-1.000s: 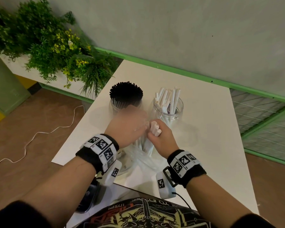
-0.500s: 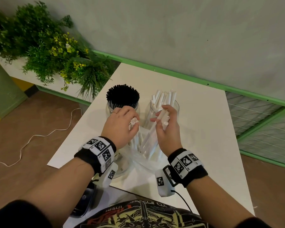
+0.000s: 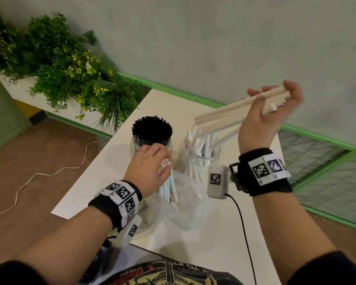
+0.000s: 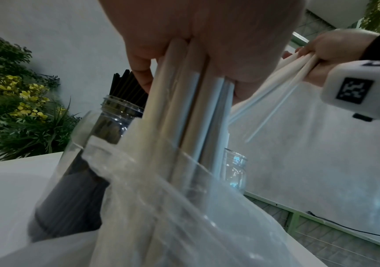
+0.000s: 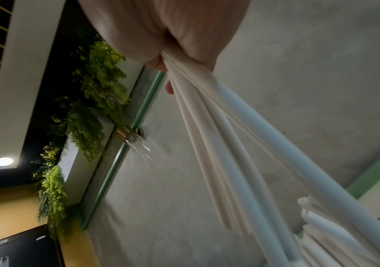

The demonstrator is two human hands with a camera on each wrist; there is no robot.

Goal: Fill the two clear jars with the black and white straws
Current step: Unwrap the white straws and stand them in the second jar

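Note:
Two clear jars stand side by side on the white table (image 3: 195,239). The left jar (image 3: 136,144) is packed with black straws (image 3: 152,128). The right jar (image 3: 199,159) holds several white straws (image 3: 196,138). My right hand (image 3: 269,112) is raised above and right of that jar and grips a bundle of white straws (image 3: 228,117) that slant down toward its mouth. My left hand (image 3: 150,169) grips a second bundle of white straws (image 3: 169,189) upright in a clear plastic bag (image 3: 183,204) near me; the wrist view shows the same bundle (image 4: 191,115) in the bag (image 4: 184,213).
A planter of green plants with yellow flowers (image 3: 66,75) lies left of the table. A white cord (image 3: 49,173) trails on the brown floor. A green-framed wire grille (image 3: 325,171) runs along the right. A black cable (image 3: 245,227) hangs from my right wrist camera.
My right hand has lifted its bundle of white straws out of the bag, up and to the right, over the white-straw jar. My left hand stays gripping the other straws in the bag.

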